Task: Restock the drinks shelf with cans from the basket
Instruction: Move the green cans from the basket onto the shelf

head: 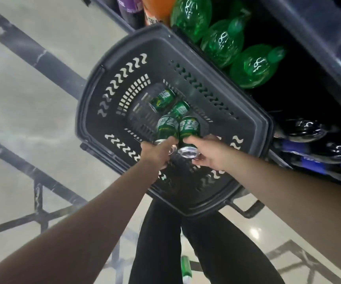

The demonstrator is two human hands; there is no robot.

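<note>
Below, slotted plastic basket [112,64], cylindrical cans [166,128].

Setting: retail shop, drinks aisle. Evidence: dark shelf [317,31] stocked with rows of green bottles [223,41]; plastic shopping basket [96,93] just beside the shelf.

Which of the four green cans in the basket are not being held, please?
The two green cans lying deeper in the dark plastic basket: one by the slotted wall, one beside it. The left hand and right hand each grip another can.
</note>
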